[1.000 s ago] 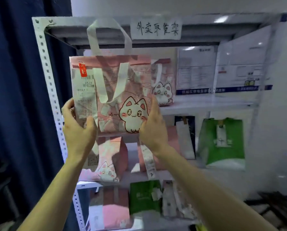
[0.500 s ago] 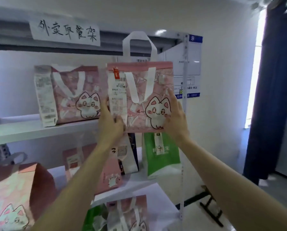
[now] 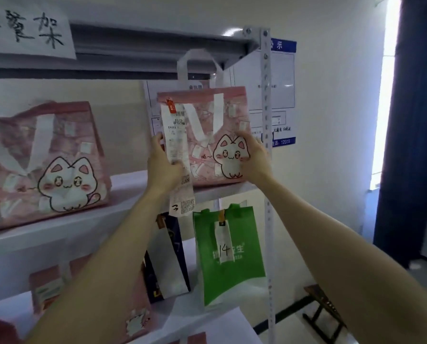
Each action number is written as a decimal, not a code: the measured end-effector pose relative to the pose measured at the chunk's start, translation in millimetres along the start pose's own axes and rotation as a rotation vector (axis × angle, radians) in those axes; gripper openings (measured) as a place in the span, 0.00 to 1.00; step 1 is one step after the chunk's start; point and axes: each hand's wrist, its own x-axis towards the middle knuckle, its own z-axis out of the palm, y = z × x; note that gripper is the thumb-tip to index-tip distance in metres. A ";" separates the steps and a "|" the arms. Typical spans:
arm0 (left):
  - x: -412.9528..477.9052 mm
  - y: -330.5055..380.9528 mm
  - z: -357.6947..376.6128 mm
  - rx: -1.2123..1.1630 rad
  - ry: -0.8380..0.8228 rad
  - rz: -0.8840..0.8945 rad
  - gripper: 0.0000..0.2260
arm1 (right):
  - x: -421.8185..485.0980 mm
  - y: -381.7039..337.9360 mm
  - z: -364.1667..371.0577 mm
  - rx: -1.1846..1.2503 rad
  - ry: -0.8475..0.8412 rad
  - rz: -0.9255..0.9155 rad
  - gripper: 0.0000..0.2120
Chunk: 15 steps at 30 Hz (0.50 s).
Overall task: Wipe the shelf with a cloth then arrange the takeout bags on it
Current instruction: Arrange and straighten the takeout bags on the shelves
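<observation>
My left fingers [image 3: 157, 142] mostly hide behind the side of the pink bag [image 3: 232, 115]. The receipt [image 3: 176, 145] beside them is too blurred to read. Up-left of them, the sign [image 3: 26, 26] is cut off.

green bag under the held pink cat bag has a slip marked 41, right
No: the head view shows the slip on the green bag marked 14, not 41. It does sit under the pink cat bag, held by the left hand and right hand.
</observation>
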 end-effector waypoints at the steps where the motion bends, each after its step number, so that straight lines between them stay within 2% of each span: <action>1: -0.8 -7.9 4.2 0.027 -0.020 -0.040 0.35 | 1.3 12.0 6.0 -0.019 -0.077 -0.002 0.41; 4: -7.9 -29.1 10.8 0.064 -0.041 -0.113 0.32 | -2.5 43.2 13.5 -0.024 -0.223 -0.020 0.37; 8: -9.5 -33.7 6.2 0.066 -0.035 -0.140 0.33 | -6.2 51.9 6.2 -0.018 -0.242 -0.043 0.34; 10: -11.9 -32.1 1.8 0.058 -0.031 -0.157 0.32 | -13.5 47.1 1.0 0.009 -0.156 -0.056 0.28; 13: -22.7 -29.8 -12.9 0.043 0.024 -0.140 0.32 | -27.7 31.3 -4.0 0.036 0.124 -0.156 0.17; 15: -35.2 -27.7 -30.4 0.048 0.077 -0.088 0.30 | -38.9 9.5 -0.3 0.053 0.240 -0.248 0.12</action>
